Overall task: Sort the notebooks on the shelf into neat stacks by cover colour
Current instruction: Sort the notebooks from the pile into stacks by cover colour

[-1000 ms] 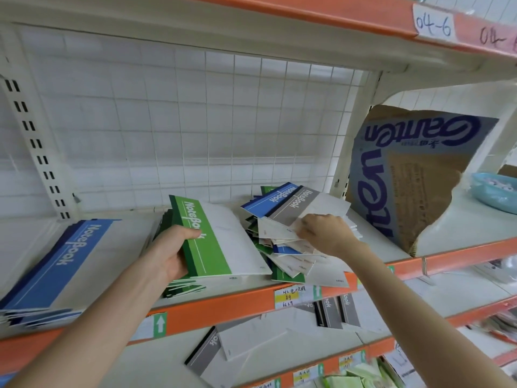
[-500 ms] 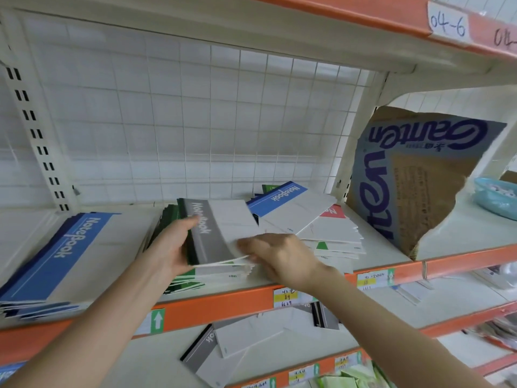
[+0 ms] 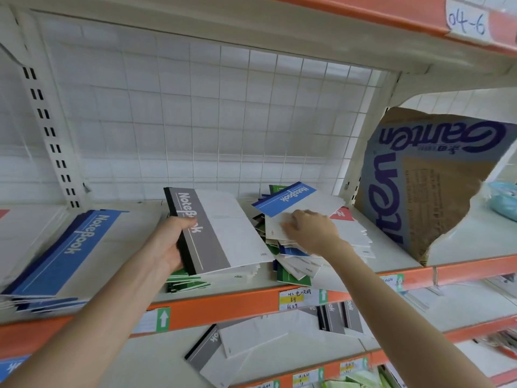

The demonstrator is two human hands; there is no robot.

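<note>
My left hand (image 3: pixel 167 242) grips the spine edge of a grey-banded notebook (image 3: pixel 223 233), which lies tilted on top of a green-covered stack (image 3: pixel 187 284). To its right is a jumbled pile of notebooks (image 3: pixel 296 261) with a blue-banded one (image 3: pixel 285 198) on top and a red corner (image 3: pixel 341 212) showing. My right hand (image 3: pixel 310 228) reaches into that pile, fingers curled on a white cover. A stack of blue notebooks (image 3: pixel 64 253) lies at the left of the shelf (image 3: pixel 237 303).
A torn cardboard box (image 3: pixel 428 177) stands at the right end of the shelf, beside a pale blue object (image 3: pixel 503 200). Wire mesh backs the shelf. On the lower shelf lie several grey notebooks (image 3: pixel 212 351). The orange beam above carries a handwritten label (image 3: pixel 465 22).
My right hand took a grey notebook from the jumbled pile and set it on the green stack under my left hand. Then the right hand went back to the pile.
</note>
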